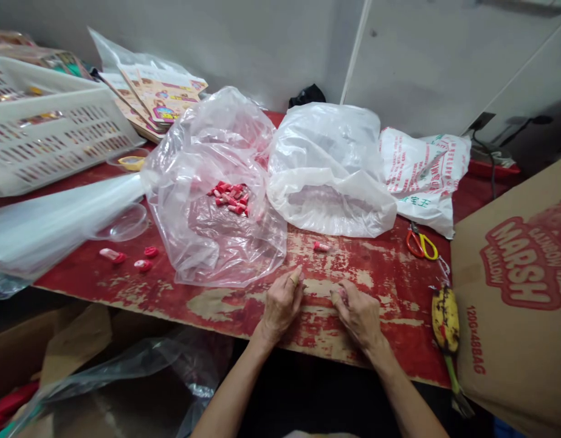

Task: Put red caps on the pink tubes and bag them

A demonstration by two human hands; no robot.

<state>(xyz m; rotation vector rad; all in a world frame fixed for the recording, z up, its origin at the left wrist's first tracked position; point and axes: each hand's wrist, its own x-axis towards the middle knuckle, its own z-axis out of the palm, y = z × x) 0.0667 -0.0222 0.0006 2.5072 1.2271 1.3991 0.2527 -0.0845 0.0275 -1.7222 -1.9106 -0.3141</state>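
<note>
Near the front edge of the worn red table, my left hand (pixel 281 306) rests with its fingers curled and pressed together; whatever they may hold is hidden. My right hand (pixel 360 316) is closed beside it, thumb against fingers, with a hint of pink at the tips too small to name. Just beyond them lies one small pink tube with a red cap (pixel 321 246). A clear plastic bag (pixel 234 255) spreads to the left, with several red-and-pink pieces (pixel 232 198) in it. Farther left lie another small tube (pixel 112 255) and two red pieces (pixel 143 265).
A white bag (pixel 330 207) and a printed sack (pixel 426 176) stand at the back. Scissors (pixel 421 243), a banana (pixel 445 319) and a large carton (pixel 517 340) are at right. A white basket (pixel 56 134), printed cards (pixel 166 100) and plastic sheeting (pixel 56 213) fill the left.
</note>
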